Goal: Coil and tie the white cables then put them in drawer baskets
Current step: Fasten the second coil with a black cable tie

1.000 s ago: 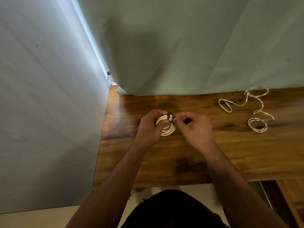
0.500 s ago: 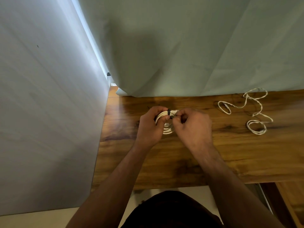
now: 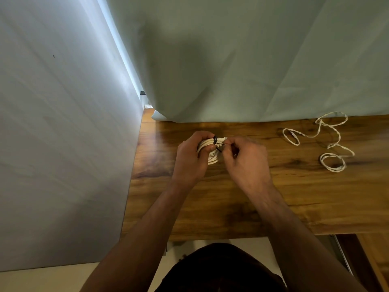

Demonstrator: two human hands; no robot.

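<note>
A coiled white cable point(image 3: 213, 155) is held just above the wooden table point(image 3: 294, 199), near its back edge. My left hand point(image 3: 192, 159) grips the coil's left side, fingers wrapped over its top. A thin black tie point(image 3: 216, 142) wraps the top of the coil, and my right hand point(image 3: 245, 161) pinches the tie's loose end against the coil's right side. A second white cable point(image 3: 320, 140) lies loose and tangled on the table at the far right, away from both hands. No drawer basket is in view.
A pale green cloth point(image 3: 242, 66) hangs behind the table down to its back edge. A grey wall panel point(image 3: 63, 144) stands along the table's left side. Wooden furniture with a metal rail point(image 3: 345, 262) shows at the lower right, below the table's front edge.
Both hands have shifted slightly toward the back of the table with the coil. My right fingers have worked along the black tie, which now sits tighter around the coil's top.
</note>
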